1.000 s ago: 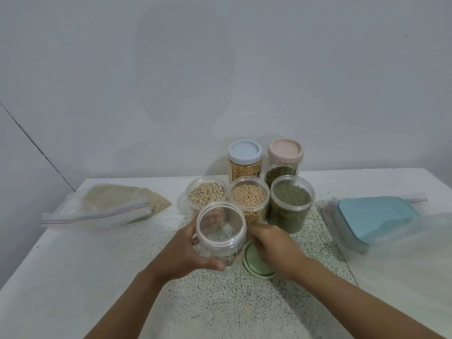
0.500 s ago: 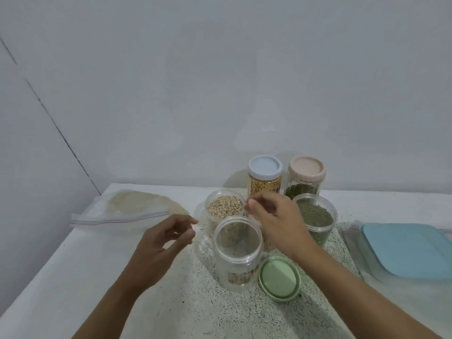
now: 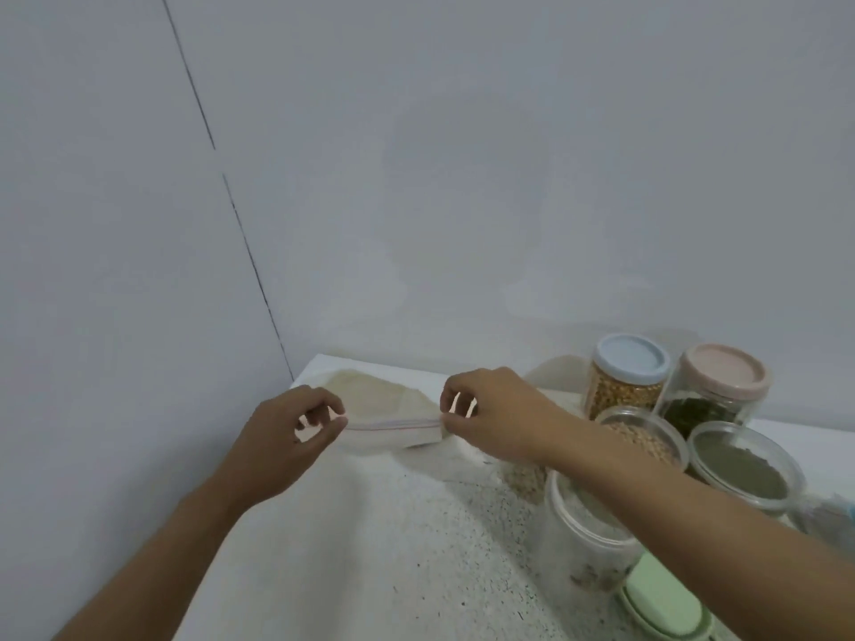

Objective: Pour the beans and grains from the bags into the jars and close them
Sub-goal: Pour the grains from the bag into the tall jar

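Observation:
A clear zip bag of pale grain lies at the table's far left corner. My left hand pinches the left end of its zip strip and my right hand pinches the right end. An empty clear jar stands under my right forearm, with its green lid lying beside it. Behind it stand open jars of tan beans and green grain. At the back are a blue-lidded jar and a pink-lidded jar.
The speckled white table meets the grey wall at the back and left. Another open jar sits mostly hidden behind my right wrist. A bit of a blue container shows at the right edge.
Both hands have left the empty jar and reached left to the grain bag, taking hold of its zip ends. The view has swung to the left.

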Demonstrator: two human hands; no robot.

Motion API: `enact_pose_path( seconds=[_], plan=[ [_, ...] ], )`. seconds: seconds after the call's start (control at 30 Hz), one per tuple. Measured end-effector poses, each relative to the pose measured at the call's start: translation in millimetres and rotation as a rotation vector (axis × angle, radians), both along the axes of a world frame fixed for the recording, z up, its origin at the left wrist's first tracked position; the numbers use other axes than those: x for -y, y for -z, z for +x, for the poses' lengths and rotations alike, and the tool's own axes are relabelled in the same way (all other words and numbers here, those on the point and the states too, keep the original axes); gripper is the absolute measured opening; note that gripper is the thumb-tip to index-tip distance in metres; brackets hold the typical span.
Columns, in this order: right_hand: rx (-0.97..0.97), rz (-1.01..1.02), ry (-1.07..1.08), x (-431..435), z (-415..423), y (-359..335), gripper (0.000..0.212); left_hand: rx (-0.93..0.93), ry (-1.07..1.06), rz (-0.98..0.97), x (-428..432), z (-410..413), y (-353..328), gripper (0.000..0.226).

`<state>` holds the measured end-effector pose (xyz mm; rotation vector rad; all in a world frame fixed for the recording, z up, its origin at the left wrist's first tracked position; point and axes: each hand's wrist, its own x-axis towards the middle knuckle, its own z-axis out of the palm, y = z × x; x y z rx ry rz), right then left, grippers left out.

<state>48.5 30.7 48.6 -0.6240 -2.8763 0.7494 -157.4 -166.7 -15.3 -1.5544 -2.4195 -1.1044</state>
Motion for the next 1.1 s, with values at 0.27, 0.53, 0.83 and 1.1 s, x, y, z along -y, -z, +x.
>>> enact_pose_path(
  seconds=[0.27,0.53,0.83,1.1],
  plan=[
    [0.293,0.254,-0.118,19,-95,25,0.042,-0.178,0.103,-0.519,-11,-65,22,0.105],
    [0.399,0.337,-0.074,27,-128,67,0.055,-0.144,0.234,-0.637,-27,-90,40,0.068],
    [0.195,0.156,-0.014,14,-117,54,0.043,-0.103,0.305,-0.612,-36,-106,18,0.035],
    [-0.027,0.120,0.022,6,-100,20,0.013,0.062,0.390,-0.470,-35,-107,-35,0.024]
  ],
)
